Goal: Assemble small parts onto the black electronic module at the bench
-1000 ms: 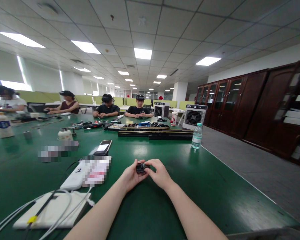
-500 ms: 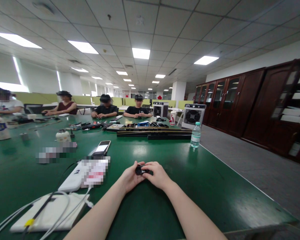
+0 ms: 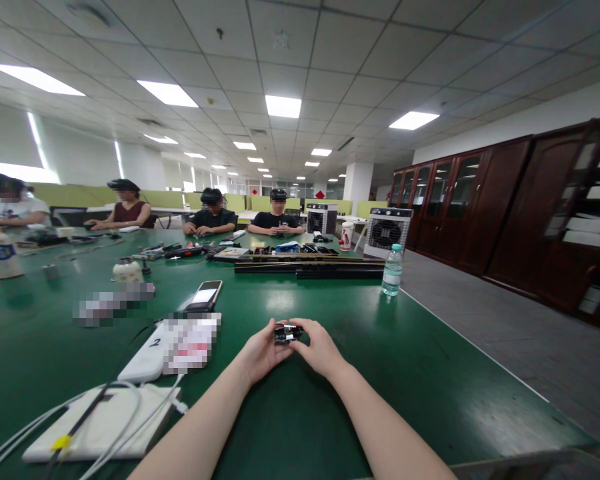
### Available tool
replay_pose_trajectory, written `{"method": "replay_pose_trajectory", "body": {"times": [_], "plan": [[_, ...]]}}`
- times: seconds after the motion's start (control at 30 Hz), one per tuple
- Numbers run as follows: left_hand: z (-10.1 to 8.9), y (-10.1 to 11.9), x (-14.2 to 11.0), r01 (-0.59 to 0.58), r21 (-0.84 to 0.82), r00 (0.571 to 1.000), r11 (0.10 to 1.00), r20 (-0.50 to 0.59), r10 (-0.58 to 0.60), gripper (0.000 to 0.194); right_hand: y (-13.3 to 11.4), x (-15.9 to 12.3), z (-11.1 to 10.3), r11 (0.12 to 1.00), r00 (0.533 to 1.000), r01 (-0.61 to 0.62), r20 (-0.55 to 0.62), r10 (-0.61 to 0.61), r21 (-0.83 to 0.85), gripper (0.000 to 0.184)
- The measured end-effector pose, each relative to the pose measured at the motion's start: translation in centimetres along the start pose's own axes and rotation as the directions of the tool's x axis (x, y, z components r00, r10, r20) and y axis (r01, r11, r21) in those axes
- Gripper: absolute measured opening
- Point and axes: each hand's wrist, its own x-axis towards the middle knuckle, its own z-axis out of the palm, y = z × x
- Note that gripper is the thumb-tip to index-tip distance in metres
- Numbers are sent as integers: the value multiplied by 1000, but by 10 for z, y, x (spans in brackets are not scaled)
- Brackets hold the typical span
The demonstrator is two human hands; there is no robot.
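Observation:
Both of my hands meet just above the green table (image 3: 430,373), pinching one small black part (image 3: 287,333) between their fingertips. My left hand (image 3: 263,353) grips its left end with curled fingers. My right hand (image 3: 320,348) closes on its right end from above. The part is tiny and glossy; I cannot make out its details. A phone (image 3: 205,295) lies a little beyond my left hand, and a white device marked "2" (image 3: 143,363) lies to the left with cables running off it.
A water bottle (image 3: 392,271) stands far right. Long black rails (image 3: 310,268) and scattered tools lie across the middle. Several people sit at the far side. Two fan units (image 3: 386,232) stand beyond. Dark wooden cabinets (image 3: 505,213) line the right wall.
My hands have turned the small black part between the fingertips and lifted it slightly; the view shifted a little. Nothing else on the table moved.

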Motion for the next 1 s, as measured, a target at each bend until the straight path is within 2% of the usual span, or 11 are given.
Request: {"method": "replay_pose_trajectory", "body": {"times": [0.07, 0.2, 0.4, 0.57, 0.77, 1.0], "plan": [[-4, -1, 2, -22, 7, 1000, 1000, -4, 22, 22, 4, 0, 2, 1000, 1000, -17, -20, 17, 2, 45], [-8, -4, 6, -81, 14, 997, 997, -8, 81, 27, 9, -1, 4, 999, 999, -20, -26, 21, 32, 46], [-5, -3, 5, -113, 44, 992, 993, -46, 115, 24, 10, -2, 5, 996, 997, -52, -48, 55, 71, 47], [-5, -2, 5, -87, 11, 995, 996, -48, 87, 24, 11, -1, 5, 997, 995, -41, -84, 46, 67, 45], [-6, -1, 4, -96, 10, 995, 995, 11, 95, 31, 10, -1, 4, 997, 995, -22, -97, 29, 68, 44], [-5, -2, 5, -101, 43, 994, 994, -34, 102, 33, 7, -1, 3, 997, 994, -21, -103, 28, 72, 44]]}}
